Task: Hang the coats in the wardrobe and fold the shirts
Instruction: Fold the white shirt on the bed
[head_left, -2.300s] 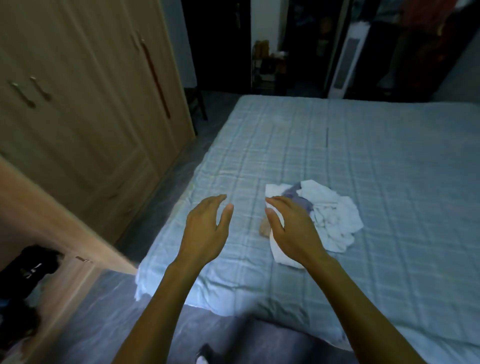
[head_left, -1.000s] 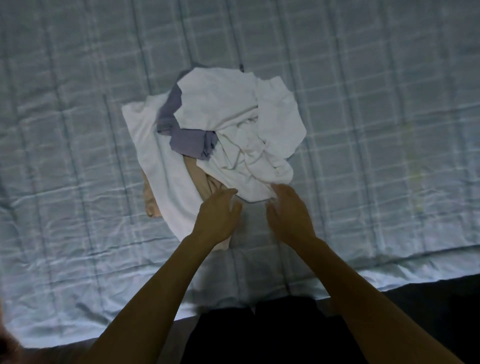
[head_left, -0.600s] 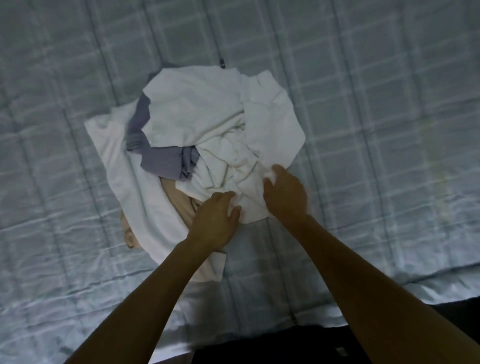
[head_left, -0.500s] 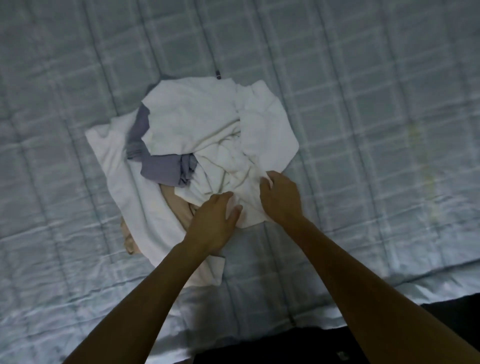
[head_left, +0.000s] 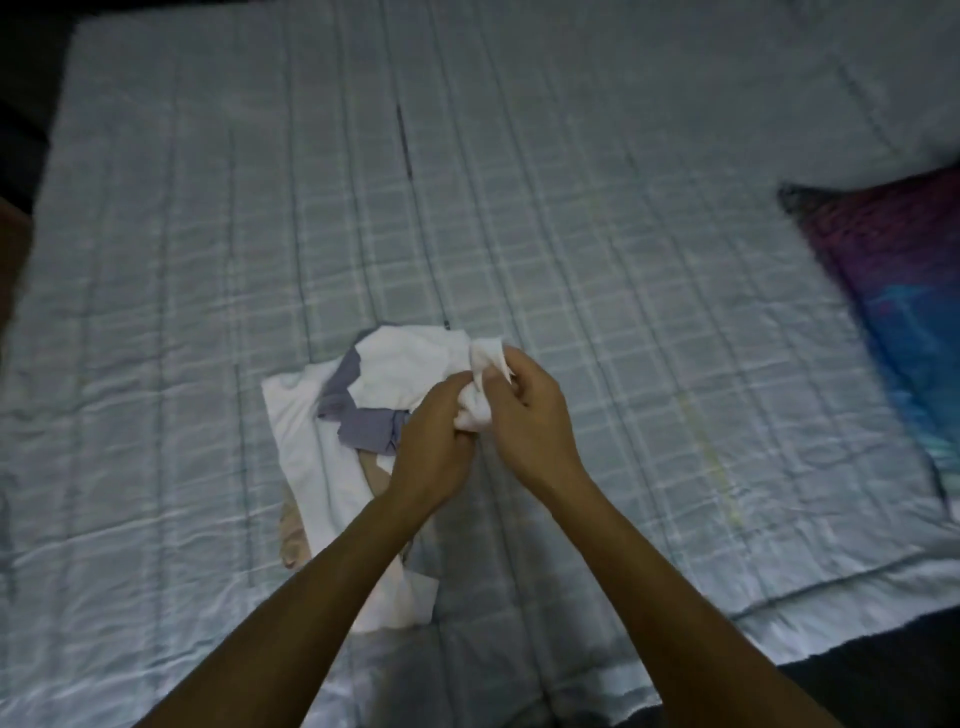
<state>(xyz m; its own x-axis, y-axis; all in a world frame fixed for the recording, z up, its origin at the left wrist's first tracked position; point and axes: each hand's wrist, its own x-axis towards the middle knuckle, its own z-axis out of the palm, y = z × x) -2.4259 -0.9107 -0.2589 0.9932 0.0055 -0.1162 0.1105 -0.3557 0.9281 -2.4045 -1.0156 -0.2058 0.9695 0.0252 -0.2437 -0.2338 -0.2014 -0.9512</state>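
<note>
A small heap of clothes lies on the bed: a white shirt (head_left: 311, 457) underneath, a grey-purple garment (head_left: 358, 415) across it, a beige piece (head_left: 296, 540) sticking out at the near side. Both hands hold a bunched white shirt (head_left: 480, 389) lifted above the heap's right edge. My left hand (head_left: 431, 441) grips its lower bunched part. My right hand (head_left: 530, 410) pinches the upper fold with fingers curled. The rest of the held shirt is hidden behind my hands.
The bed (head_left: 571, 234) has a pale checked blue-grey cover reaching far and right. A purple and blue pillow (head_left: 904, 280) lies at the right edge. The bed's near edge runs lower right, with dark floor (head_left: 883, 686) beyond it.
Both hands closed on the white shirt at the heap's near right edge and lifted it, bunched, off the pile. The view pulled back, showing the pillow at the right.
</note>
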